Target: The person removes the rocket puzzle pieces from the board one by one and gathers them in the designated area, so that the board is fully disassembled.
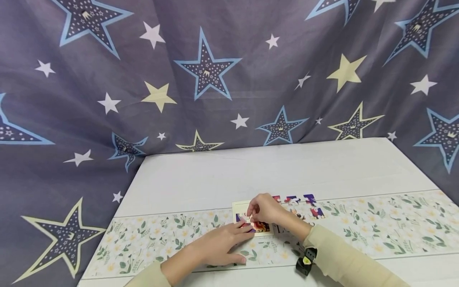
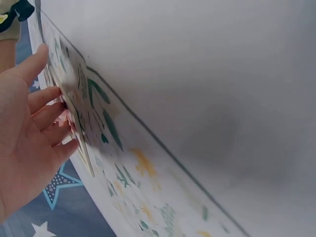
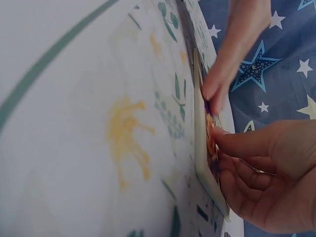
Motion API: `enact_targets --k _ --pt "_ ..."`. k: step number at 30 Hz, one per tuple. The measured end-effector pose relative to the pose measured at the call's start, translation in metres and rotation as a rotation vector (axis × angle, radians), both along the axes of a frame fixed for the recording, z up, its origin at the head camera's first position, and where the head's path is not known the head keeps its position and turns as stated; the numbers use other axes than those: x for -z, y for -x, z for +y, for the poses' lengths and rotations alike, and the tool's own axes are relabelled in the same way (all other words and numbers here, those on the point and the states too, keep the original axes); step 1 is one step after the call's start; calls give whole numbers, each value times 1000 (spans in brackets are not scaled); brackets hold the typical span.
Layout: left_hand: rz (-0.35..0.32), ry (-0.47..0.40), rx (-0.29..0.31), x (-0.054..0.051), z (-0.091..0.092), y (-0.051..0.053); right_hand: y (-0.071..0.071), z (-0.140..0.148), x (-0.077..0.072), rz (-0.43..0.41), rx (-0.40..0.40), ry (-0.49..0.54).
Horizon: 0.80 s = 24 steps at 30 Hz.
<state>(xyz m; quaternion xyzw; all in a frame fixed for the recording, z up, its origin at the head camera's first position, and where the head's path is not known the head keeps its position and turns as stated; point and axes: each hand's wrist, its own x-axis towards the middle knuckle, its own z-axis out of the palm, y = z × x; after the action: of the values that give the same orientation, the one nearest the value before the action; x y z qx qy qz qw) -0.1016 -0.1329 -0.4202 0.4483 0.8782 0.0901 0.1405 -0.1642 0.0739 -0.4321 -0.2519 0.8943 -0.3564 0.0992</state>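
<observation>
Plainly, the left hand lies flat and spread, its fingertips on the near left part of a puzzle board and its thumb held well away from the fingers. The right hand has its fingers bent, with thumb and fingertips down at the board's picture; whether they pinch a piece, I cannot tell. The board, pale-rimmed and partly filled, lies flat beneath both hands on a flowered strip across the white table. Just beyond and to the right of the right hand are several loose puzzle pieces, red and purple, set apart. A small black device sits at the right sleeve. Behind the table hangs a dark starry curtain.
</observation>
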Motion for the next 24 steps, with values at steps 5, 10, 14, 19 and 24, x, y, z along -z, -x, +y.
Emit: enact_targets --k 5,10,14,19,24 --pt "-4 -9 -16 -2 -6 -7 1 0 -2 -19 -2 6" --pt "-20 -6 -37 -3 -9 -10 1 -3 -4 -27 2 1" --pt "-45 -18 -56 -2 -8 -10 2 -6 -4 -40 6 -9" --pt "-69 -31 -73 -2 -7 -10 4 -7 -3 -45 -14 4" --pt "-77 -21 -94 -2 -6 -10 5 -8 -3 -35 -19 46"
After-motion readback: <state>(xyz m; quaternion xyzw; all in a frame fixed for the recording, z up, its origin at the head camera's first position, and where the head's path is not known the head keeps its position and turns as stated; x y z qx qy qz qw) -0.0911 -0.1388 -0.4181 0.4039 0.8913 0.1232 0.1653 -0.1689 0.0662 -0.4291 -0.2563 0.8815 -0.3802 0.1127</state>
